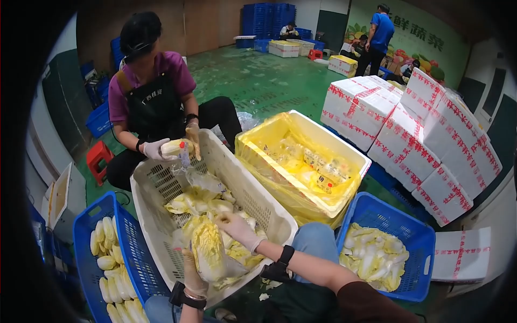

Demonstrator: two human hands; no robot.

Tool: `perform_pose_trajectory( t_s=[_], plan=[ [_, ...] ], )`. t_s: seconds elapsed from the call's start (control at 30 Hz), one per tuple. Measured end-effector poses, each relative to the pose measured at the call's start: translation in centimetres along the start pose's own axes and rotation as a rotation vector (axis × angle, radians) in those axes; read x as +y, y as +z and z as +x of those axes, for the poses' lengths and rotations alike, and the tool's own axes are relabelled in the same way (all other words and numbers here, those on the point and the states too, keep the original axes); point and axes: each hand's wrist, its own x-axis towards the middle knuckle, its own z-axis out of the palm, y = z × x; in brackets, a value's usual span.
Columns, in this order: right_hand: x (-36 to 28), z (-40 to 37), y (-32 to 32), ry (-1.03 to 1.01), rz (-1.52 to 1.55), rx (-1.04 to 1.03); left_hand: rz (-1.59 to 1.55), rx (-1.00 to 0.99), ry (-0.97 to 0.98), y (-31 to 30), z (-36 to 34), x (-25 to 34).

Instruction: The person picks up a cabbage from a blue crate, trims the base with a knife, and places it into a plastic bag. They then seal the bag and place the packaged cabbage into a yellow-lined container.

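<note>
A pale yellow napa cabbage [208, 248] is held over the white crate [274, 212], its leafy end up. My gloved left hand [194, 275] grips it from the near left side; some of those fingers are hidden behind it. Bent and closed, the fingers of my gloved right hand [237, 229] are at its upper right edge. Beneath and around it in the crate lie loose cabbage leaves [196, 200] and clear plastic film [207, 182]. Across the crate, a co-worker's gloved hands [156, 149] hold a smaller cabbage [177, 147] with clear wrapping.
At left, a blue crate [141, 242] holds several trimmed cabbages; at right, another blue crate [425, 237] holds leaves. Beyond my knee stands a foam box [280, 188] lined with yellow plastic, with wrapped packs inside. Taped foam boxes [404, 137] are stacked at right. A red stool [99, 161] stands left.
</note>
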Motion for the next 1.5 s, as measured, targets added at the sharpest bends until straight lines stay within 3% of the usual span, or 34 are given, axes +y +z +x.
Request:
perform_pose_trajectory(
  t_s=[0.03,0.1,0.17,0.23,0.3,0.37,0.57,0.63,0.67,0.73,0.8,0.87,0.93,1.0,1.07,1.13,1.17,1.27,1.3,1.37,1.43,1.5],
  plan=[
    [-1.2,-0.3,-0.8,0.001,-0.001,-0.005,0.050,0.029,0.046,0.0,0.2,0.1],
    [-3.4,-0.8,-1.7,0.032,0.656,-0.113,0.092,0.067,0.099,0.0,0.7,0.1],
    [-2.8,-1.5,-0.8,0.034,0.536,-0.200,0.029,0.077,0.113,-0.1,0.9,-0.1],
    [-5.4,-4.3,0.0,-0.011,-0.219,-0.108,0.069,0.101,0.104,-1.4,1.4,-0.8],
    [-6.8,-4.9,0.3,0.102,-0.228,-0.168,0.120,0.124,0.086,-2.2,1.6,-1.7],
    [-6.0,-4.6,1.3,0.221,-0.298,-0.096,0.017,0.262,0.047,-2.6,1.6,-2.6],
    [-4.9,-4.4,0.6,0.211,-0.175,-0.019,-0.183,0.194,-0.052,-5.0,2.5,-3.5],
    [-4.1,-3.8,0.4,0.190,-0.084,0.154,-0.336,0.199,-0.076,-6.1,2.7,-3.1],
    [-3.2,-3.3,0.6,0.083,0.039,0.255,-0.338,0.342,-0.083,-6.5,2.7,-2.7],
    [-4.2,-2.7,-0.7,-0.049,0.108,0.395,-0.329,0.392,-0.124,-6.1,2.4,-1.7],
    [-5.4,-1.4,-3.4,-0.060,0.389,0.485,-0.321,0.583,-0.200,-8.1,2.0,-2.1],
    [-4.3,-0.1,-6.5,0.148,0.781,0.429,-0.045,0.556,-0.302,-7.1,1.4,-2.9],
    [-8.8,-0.8,-8.3,0.132,0.862,0.440,0.498,0.170,-0.453,-0.5,0.3,0.0],
    [-10.4,-1.8,-8.3,0.197,0.876,0.420,0.906,-0.120,-0.509,-2.5,1.7,-1.0],
    [-10.1,-2.0,-7.9,0.196,0.897,0.422,1.478,-0.018,-0.048,-0.6,1.2,0.4],
    [-8.8,-2.3,-7.9,0.175,0.740,0.118,1.253,0.079,0.422,2.3,0.5,2.0],
    [-8.5,-2.4,-6.9,0.183,0.749,0.099,1.262,0.100,0.416,2.5,0.7,1.9],
    [-7.6,-2.5,-3.0,0.099,0.655,0.006,0.495,-0.147,0.120,1.4,1.6,0.4],
    [-8.0,-2.8,-2.7,0.104,0.666,-0.009,0.504,-0.130,0.121,0.8,1.6,0.2],
    [-9.4,-3.5,-3.5,0.241,0.660,-0.227,0.176,0.049,-0.087,-0.1,1.4,0.1],
    [-9.2,-3.3,-3.7,0.191,0.674,-0.191,0.105,0.050,-0.119,0.0,0.9,1.1],
    [-8.0,-2.4,-4.2,0.130,0.604,0.002,-0.141,0.025,-0.187,-1.4,1.2,0.7]
  ],
)
